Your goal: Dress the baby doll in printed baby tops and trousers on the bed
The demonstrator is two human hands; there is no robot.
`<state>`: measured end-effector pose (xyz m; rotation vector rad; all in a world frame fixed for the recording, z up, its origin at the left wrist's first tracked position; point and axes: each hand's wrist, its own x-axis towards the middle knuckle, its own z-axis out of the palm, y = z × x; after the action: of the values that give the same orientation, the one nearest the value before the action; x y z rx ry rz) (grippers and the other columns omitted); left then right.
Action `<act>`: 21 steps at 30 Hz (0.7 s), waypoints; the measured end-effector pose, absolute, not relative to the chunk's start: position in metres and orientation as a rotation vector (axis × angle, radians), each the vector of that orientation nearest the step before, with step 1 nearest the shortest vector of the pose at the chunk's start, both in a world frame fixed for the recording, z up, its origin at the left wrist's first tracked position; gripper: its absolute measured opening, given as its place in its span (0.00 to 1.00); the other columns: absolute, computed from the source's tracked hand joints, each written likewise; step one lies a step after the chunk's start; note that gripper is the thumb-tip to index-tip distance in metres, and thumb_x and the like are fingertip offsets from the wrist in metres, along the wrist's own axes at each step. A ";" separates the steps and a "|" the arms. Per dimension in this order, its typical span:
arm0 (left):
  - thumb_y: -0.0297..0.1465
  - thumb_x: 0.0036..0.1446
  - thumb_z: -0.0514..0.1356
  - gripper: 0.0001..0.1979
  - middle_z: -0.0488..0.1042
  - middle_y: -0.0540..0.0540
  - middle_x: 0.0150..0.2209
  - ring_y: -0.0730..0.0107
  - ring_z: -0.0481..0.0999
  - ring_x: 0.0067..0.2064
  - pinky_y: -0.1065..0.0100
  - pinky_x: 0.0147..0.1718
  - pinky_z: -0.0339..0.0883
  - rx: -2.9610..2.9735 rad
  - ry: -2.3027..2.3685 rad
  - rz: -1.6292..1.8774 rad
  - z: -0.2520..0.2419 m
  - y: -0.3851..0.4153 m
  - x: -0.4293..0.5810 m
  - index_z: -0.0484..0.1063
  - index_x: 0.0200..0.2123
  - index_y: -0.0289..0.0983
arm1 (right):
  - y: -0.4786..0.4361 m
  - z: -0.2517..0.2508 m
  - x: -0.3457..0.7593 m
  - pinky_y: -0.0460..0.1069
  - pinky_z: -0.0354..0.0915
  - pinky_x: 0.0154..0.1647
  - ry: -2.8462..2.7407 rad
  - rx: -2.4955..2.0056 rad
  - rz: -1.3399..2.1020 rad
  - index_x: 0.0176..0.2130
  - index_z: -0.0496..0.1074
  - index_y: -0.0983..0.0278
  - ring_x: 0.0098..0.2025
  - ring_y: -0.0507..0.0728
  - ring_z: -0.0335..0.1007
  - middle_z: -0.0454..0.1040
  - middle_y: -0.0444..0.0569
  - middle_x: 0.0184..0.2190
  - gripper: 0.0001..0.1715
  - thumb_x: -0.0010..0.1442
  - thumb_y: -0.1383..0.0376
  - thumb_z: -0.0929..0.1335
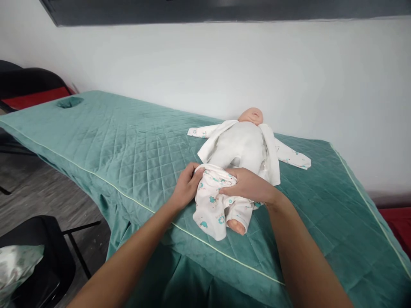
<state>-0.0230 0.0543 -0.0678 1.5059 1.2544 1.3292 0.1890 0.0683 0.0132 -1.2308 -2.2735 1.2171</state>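
A baby doll (242, 139) lies on its back on the green quilted bed, its head toward the wall. It wears a white printed jacket (272, 164), which is spread open at the front. White printed baby pants (212, 205) cover its lower legs, and one bare foot (236, 226) shows at a cuff. My left hand (189, 182) pinches the waistband at its left edge. The waistband's other side is gripped by my right hand (245, 184), thumb lying over the cloth. The doll's other foot is hidden.
The green bed cover (112, 137) stretches far to the left, with a face hole (69, 102) at that end. A white wall (144, 64) runs behind the bed. At lower left, a black chair (54, 252) bears crumpled pale cloth (19, 265). Another black chair (35, 81) stands at upper left.
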 end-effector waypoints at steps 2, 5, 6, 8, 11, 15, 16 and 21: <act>0.45 0.65 0.54 0.17 0.69 0.51 0.29 0.71 0.66 0.32 0.70 0.33 0.62 1.610 1.305 1.345 -0.064 0.069 -0.019 0.68 0.33 0.38 | 0.069 0.014 0.189 0.52 0.69 0.43 -2.265 -1.265 1.198 0.46 0.77 0.59 0.45 0.62 0.75 0.81 0.44 0.43 0.18 0.55 0.59 0.72; 0.43 0.67 0.52 0.16 0.70 0.51 0.28 0.71 0.68 0.31 0.70 0.32 0.61 1.794 1.358 1.350 -0.062 0.089 -0.014 0.67 0.31 0.39 | 0.069 0.015 0.191 0.52 0.69 0.44 -2.241 -1.270 1.209 0.47 0.77 0.60 0.47 0.63 0.75 0.81 0.46 0.45 0.19 0.57 0.56 0.71; 0.42 0.67 0.52 0.16 0.71 0.51 0.28 0.71 0.68 0.31 0.69 0.32 0.61 1.857 1.370 1.349 -0.062 0.094 -0.013 0.67 0.32 0.39 | 0.069 0.016 0.192 0.52 0.69 0.45 -2.236 -1.250 1.235 0.47 0.77 0.60 0.48 0.63 0.75 0.81 0.47 0.46 0.20 0.57 0.55 0.71; 0.42 0.67 0.52 0.15 0.72 0.51 0.28 0.70 0.70 0.31 0.69 0.32 0.61 1.963 1.397 1.341 -0.062 0.104 -0.011 0.68 0.32 0.39 | 0.068 0.018 0.194 0.52 0.70 0.46 -2.233 -1.212 1.293 0.48 0.77 0.59 0.48 0.62 0.76 0.81 0.46 0.47 0.21 0.58 0.53 0.71; 0.42 0.67 0.51 0.15 0.73 0.50 0.28 0.69 0.72 0.32 0.68 0.33 0.61 2.050 1.419 1.312 -0.063 0.114 -0.009 0.68 0.32 0.39 | 0.068 0.020 0.193 0.51 0.69 0.45 -2.222 -1.265 1.270 0.46 0.77 0.60 0.47 0.62 0.76 0.81 0.46 0.45 0.20 0.57 0.52 0.71; 0.42 0.68 0.50 0.16 0.73 0.50 0.28 0.68 0.71 0.32 0.68 0.33 0.60 2.050 1.396 1.259 -0.062 0.120 -0.008 0.67 0.32 0.40 | 0.068 0.017 0.189 0.51 0.68 0.42 -2.199 -1.393 1.143 0.42 0.78 0.61 0.45 0.62 0.76 0.82 0.46 0.42 0.17 0.56 0.53 0.72; 0.42 0.68 0.50 0.16 0.72 0.50 0.28 0.68 0.71 0.32 0.67 0.33 0.59 2.041 1.402 1.246 -0.062 0.120 -0.007 0.67 0.32 0.40 | 0.068 0.015 0.188 0.51 0.68 0.41 -2.193 -1.402 1.135 0.41 0.77 0.61 0.45 0.61 0.76 0.82 0.46 0.42 0.17 0.56 0.53 0.72; 0.41 0.68 0.50 0.16 0.71 0.49 0.30 0.66 0.70 0.34 0.66 0.35 0.59 2.018 1.409 1.224 -0.060 0.114 -0.006 0.67 0.32 0.40 | 0.071 0.008 0.190 0.51 0.68 0.40 -2.110 -1.422 1.109 0.41 0.77 0.61 0.42 0.61 0.76 0.81 0.47 0.41 0.16 0.58 0.54 0.71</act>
<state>-0.0061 0.1140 -0.0601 2.0183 1.4092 1.2236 0.1897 0.0712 0.0080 -1.4215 -2.1103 1.1088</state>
